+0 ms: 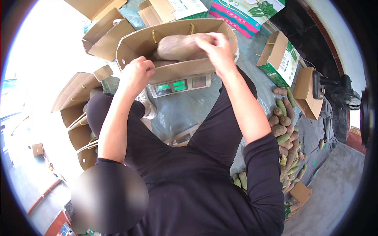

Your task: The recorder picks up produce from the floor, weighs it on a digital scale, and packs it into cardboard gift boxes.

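Observation:
My right hand [218,51] is closed on one end of a large, oblong root vegetable [177,46], mottled pinkish brown and slightly blurred. It is over the mouth of an open cardboard box [173,67] with yellow rope handles. Beneath it, more of the same roots are partly visible inside. My left hand [136,72] pinches the box's near rim at its left end. The box rests on a white digital scale [181,85] with lit green displays, in front of my knees.
Brown and green root vegetables [289,133] lie heaped at the right. Open cartons [78,106] stand by my left leg. A green-and-white carton [277,61], a pink-and-blue carton [236,17] and a black fan [346,92] are farther off. Plastic sheeting [173,114] covers the floor.

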A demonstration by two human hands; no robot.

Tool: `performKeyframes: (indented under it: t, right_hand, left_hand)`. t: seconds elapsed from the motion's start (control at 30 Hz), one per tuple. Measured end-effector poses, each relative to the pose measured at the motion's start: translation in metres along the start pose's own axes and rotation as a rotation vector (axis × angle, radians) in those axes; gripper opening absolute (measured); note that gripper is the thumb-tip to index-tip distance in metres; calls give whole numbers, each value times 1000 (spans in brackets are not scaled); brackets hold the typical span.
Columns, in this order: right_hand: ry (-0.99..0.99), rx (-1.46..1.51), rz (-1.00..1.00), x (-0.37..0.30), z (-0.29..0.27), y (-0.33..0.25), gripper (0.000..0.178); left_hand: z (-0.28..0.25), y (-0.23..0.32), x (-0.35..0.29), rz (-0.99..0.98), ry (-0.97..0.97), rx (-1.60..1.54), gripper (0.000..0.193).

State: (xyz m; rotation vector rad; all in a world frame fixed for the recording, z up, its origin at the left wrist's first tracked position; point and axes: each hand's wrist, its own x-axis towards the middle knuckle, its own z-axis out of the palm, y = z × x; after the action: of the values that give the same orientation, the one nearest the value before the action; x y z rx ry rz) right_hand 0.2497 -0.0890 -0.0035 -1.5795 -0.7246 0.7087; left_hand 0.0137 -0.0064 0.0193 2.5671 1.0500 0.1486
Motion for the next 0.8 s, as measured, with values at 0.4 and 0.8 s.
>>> performKeyframes:
  t: [0.4,0.8]
  right_hand:
    - [147,-195,-102,2,-123,10,28]
    - [318,-202,503,-145,-234,204,21]
  left_hand:
    - [2,-10,-4,30,33,21,25]
    - [2,-4,0,-45,1,-102,25]
